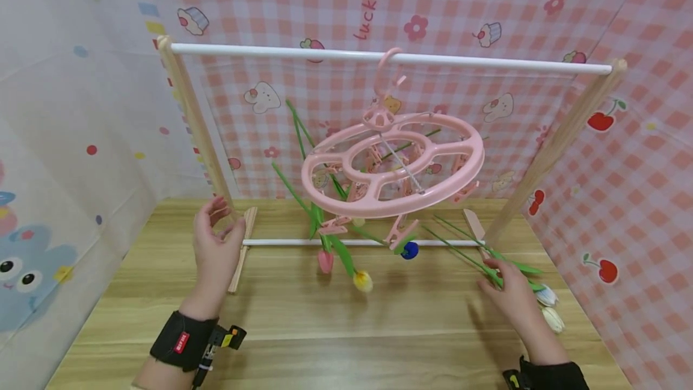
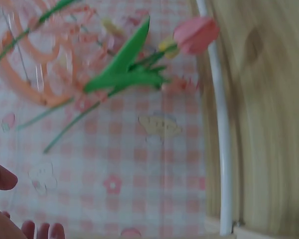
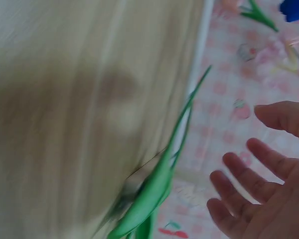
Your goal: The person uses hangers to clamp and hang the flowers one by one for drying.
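Note:
My left hand [image 1: 216, 245] is raised beside the rack's left post, fingers loosely bent and holding nothing. My right hand [image 1: 514, 297] hovers over two tulips lying at the table's right side, one white-blue [image 1: 547, 295] and one cream [image 1: 553, 319]. In the right wrist view its fingers are spread, apart from the green leaves [image 3: 152, 199]. Between the hands hangs a round pink clip hanger [image 1: 373, 206]. Flowers dangle heads-down from it: a pink tulip [image 1: 325, 261], a yellow tulip [image 1: 363, 281] and a blue flower [image 1: 410, 250]. More stems show behind its ring.
The hanger hooks over the white top bar [image 1: 260, 51] of a rack with wooden posts [image 1: 195, 119]. A lower white bar [image 1: 281, 242] runs close above the wooden table [image 1: 346, 348]. Checked cloth [image 1: 335, 5] covers the back and right sides.

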The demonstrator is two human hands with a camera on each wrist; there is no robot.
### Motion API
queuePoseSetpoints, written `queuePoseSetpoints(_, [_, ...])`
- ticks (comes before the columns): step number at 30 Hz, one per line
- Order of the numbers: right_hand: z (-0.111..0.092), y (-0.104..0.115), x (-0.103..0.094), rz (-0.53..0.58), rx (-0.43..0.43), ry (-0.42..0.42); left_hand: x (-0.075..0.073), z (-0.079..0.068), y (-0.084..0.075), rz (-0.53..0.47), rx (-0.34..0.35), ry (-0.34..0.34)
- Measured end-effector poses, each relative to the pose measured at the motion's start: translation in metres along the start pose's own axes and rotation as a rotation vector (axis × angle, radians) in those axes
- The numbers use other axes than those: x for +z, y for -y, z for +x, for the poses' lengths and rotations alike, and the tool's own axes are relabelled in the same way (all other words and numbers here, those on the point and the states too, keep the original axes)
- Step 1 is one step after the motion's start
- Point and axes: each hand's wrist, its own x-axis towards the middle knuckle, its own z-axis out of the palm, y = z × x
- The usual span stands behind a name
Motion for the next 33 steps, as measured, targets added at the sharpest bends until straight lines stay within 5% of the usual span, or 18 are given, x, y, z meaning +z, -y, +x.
queuePoseSetpoints(7, [0.003,-0.027,0.006,-0.057,0.049,0.041,-0.012,0.036,0.042,0.074,-0.039,-0.055])
queuePoseSetpoints(11, [0.005,-0.037,0.007,-0.070,0.066,0.055,-0.013,0.046,0.045,0.121,-0.021,-0.031])
queuePoseSetpoints(22, [0.006,-0.048,0.022,-0.228,0.056,0.046,-0.006,0.057,0.065,0.144,-0.103,0.037])
queuePoseSetpoints(33, [0.009,-0.051,0.025,-0.237,0.050,0.036,-0.002,0.061,0.077,0.269,-0.061,-0.034])
